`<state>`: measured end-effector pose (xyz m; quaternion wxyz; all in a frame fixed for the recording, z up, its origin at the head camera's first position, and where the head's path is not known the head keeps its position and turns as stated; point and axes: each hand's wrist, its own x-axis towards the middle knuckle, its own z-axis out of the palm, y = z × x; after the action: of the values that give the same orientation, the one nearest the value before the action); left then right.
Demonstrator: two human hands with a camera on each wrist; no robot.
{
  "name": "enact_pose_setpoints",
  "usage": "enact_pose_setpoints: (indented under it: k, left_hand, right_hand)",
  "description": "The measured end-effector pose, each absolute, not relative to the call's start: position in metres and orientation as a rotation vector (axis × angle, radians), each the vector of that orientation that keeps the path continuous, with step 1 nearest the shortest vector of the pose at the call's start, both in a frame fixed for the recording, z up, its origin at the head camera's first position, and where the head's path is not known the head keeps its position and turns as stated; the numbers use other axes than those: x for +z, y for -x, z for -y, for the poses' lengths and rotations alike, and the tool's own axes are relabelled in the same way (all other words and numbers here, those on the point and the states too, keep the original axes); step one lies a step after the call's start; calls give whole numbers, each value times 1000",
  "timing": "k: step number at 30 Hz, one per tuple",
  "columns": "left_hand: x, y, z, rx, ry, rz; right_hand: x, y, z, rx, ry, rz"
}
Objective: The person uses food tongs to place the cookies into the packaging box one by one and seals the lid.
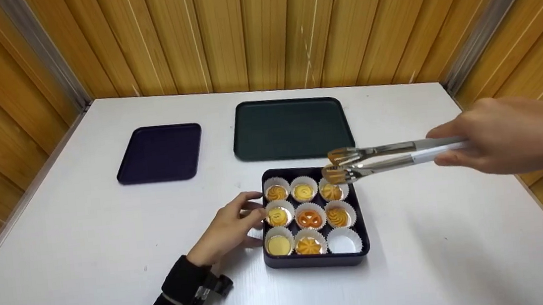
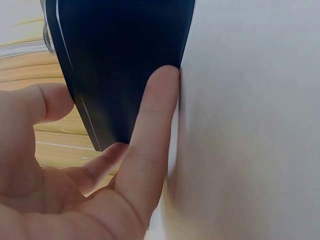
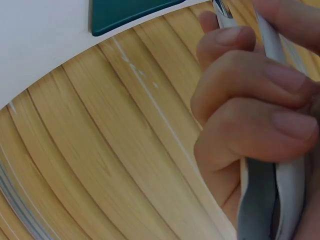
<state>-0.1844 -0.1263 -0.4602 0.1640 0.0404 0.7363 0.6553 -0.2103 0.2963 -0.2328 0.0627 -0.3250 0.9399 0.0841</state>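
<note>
My right hand (image 1: pixel 514 134) grips the grey handles of metal tongs (image 1: pixel 391 156), its fingers curled round them in the right wrist view. The tongs point left, their amber-looking tips slightly apart above the back right corner of a dark box (image 1: pixel 317 260). White paper cups stand in rows inside the box; several hold baked cookies, such as a reddish pretzel-shaped one (image 1: pixel 309 219) in the middle. The front right cup (image 1: pixel 344 242) shows only its white bottom. My left hand (image 1: pixel 229 226) rests its fingertips against the box's left wall (image 2: pixel 115 60), fingers spread.
A dark green tray (image 1: pixel 291 128) lies behind the box, close to its back edge. Farther left is a smaller dark purple tray (image 1: pixel 159 153). All stand on a white table (image 1: pixel 86 250), with wood-look panel walls (image 1: pixel 264 28) at the back and sides.
</note>
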Motion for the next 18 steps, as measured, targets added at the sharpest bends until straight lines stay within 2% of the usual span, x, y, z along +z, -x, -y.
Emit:
enact_pose_setpoints:
  k: [8, 18]
  left_hand:
    - [-460, 184, 127, 1864, -117, -2101]
    - [-459, 183, 127, 1854, -127, -2112]
  right_hand:
    - [-248, 183, -292, 257, 1049, -2737]
    - [-252, 171, -282, 361, 1071, -2724]
